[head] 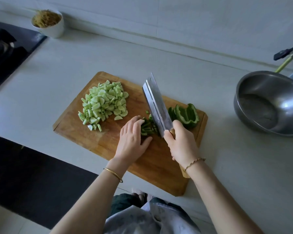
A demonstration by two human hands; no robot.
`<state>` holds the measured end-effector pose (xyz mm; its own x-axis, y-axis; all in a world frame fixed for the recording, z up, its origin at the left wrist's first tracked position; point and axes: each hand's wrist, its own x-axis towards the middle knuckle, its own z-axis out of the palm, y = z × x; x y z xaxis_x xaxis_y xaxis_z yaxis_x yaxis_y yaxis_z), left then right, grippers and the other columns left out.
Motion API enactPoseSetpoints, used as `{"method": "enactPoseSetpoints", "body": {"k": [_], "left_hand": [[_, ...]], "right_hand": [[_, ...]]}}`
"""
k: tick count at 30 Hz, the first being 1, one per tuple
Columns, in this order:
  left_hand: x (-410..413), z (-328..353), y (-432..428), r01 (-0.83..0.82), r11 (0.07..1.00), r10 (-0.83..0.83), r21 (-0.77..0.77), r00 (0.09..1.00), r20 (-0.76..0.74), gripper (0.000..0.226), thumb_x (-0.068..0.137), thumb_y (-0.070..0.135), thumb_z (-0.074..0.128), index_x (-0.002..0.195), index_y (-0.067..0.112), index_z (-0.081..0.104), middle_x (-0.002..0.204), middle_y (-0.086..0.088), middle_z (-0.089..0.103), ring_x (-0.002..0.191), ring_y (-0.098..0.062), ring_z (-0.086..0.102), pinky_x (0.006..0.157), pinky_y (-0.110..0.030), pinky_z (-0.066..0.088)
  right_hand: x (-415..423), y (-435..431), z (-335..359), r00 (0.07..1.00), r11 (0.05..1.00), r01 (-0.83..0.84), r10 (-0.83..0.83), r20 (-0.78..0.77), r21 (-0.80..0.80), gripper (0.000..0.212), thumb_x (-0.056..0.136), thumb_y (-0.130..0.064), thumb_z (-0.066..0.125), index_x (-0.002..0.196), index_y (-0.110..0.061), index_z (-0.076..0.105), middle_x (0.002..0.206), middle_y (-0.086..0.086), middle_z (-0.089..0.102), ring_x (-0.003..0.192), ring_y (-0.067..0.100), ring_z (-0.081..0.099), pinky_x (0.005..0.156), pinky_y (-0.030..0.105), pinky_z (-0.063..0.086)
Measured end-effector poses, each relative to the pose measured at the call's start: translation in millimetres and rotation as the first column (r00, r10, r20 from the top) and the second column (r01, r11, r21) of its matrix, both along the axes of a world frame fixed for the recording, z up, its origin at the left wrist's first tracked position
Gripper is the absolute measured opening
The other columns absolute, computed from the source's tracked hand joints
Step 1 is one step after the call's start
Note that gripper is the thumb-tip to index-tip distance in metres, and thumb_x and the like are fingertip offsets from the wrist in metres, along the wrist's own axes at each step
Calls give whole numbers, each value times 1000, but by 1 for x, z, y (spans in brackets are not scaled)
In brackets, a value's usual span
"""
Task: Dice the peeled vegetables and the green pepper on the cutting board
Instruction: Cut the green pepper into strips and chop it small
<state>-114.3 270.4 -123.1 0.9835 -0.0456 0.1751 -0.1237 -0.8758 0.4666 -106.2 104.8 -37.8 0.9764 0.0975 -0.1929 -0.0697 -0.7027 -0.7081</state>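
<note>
A pale counter runs under a grey wall, with a dark stove at the left edge and a white bowl at upper left. At centre lies the cutting board, its near corner reaching the counter's front edge. Diced vegetables are heaped on its left half and pepper pieces lie at its right end. The left hand curls over pepper strips. The right hand grips the cleaver. A steel bowl stands well apart at right.
</note>
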Motion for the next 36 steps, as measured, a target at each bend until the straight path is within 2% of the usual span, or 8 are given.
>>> {"method": "enactPoseSetpoints", "body": {"k": [6, 10, 17, 23, 27, 29, 33, 36], "left_hand": [[7, -2, -1, 40, 998, -43, 46, 998, 56, 41, 77, 13, 76, 112, 6, 58, 125, -13, 57, 116, -35, 53, 91, -47, 47], [10, -5, 0, 76, 997, -78, 23, 991, 108, 31, 80, 9, 73, 107, 2, 61, 121, -15, 58, 115, -34, 52, 95, -45, 48], [11, -8, 2, 51, 997, -44, -62, 992, 120, 28, 79, 4, 72, 104, -1, 59, 117, -17, 58, 111, -32, 54, 95, -38, 46], [13, -9, 1, 49, 997, -40, -59, 990, 134, 27, 77, 4, 74, 99, -1, 59, 112, -18, 59, 104, -35, 55, 89, -40, 50], [13, -9, 0, 47, 998, -42, -30, 989, 144, 27, 77, 5, 75, 98, 0, 58, 110, -19, 59, 103, -36, 55, 87, -41, 51], [13, -9, 0, 53, 998, -49, -19, 987, 150, 27, 77, 4, 74, 98, 0, 58, 110, -19, 59, 102, -37, 56, 85, -42, 51], [14, -7, -1, 42, 999, -40, -10, 989, 143, 28, 76, 2, 75, 98, -1, 58, 109, -21, 59, 100, -40, 57, 83, -44, 52], [14, -7, -1, 39, 999, -39, 2, 988, 151, 27, 76, 3, 75, 97, -1, 58, 108, -21, 60, 98, -40, 58, 83, -44, 52]], "right_hand": [[-5, 11, 4, 999, 999, 0, -2, -38, -52, 23, 98, -24, 48, 79, -14, 38, 64, -1, 46, 51, 18, 49, 49, 41, 54], [-5, 14, 2, 997, 997, 3, -8, -73, -78, 21, 98, -24, 47, 82, -12, 40, 65, 0, 48, 53, 18, 49, 51, 42, 55], [-2, 21, 1, 998, 990, -48, 42, -53, -130, 26, 99, -24, 46, 76, -22, 34, 65, -5, 45, 53, 12, 49, 45, 25, 44], [2, 29, 1, 997, 983, -53, 41, -71, -175, 31, 100, -25, 43, 72, -22, 30, 68, 4, 51, 62, 24, 54, 53, 35, 45], [7, 31, 6, 992, 979, -71, 50, -113, -189, 25, 101, -25, 42, 77, -20, 35, 69, 0, 51, 59, 17, 54, 52, 35, 50], [3, 30, 9, 990, 974, -82, 55, -133, -210, 28, 101, -25, 42, 74, -23, 32, 67, -2, 48, 57, 14, 51, 49, 30, 45], [6, 35, 10, 989, 976, -88, 61, -137, -198, 17, 101, -25, 41, 87, -15, 41, 73, -1, 52, 70, 23, 59, 65, 41, 55], [15, 36, 13, 986, 976, -101, 74, -147, -190, 17, 100, -25, 42, 87, -15, 41, 72, 0, 51, 69, 24, 58, 65, 43, 54]]}}
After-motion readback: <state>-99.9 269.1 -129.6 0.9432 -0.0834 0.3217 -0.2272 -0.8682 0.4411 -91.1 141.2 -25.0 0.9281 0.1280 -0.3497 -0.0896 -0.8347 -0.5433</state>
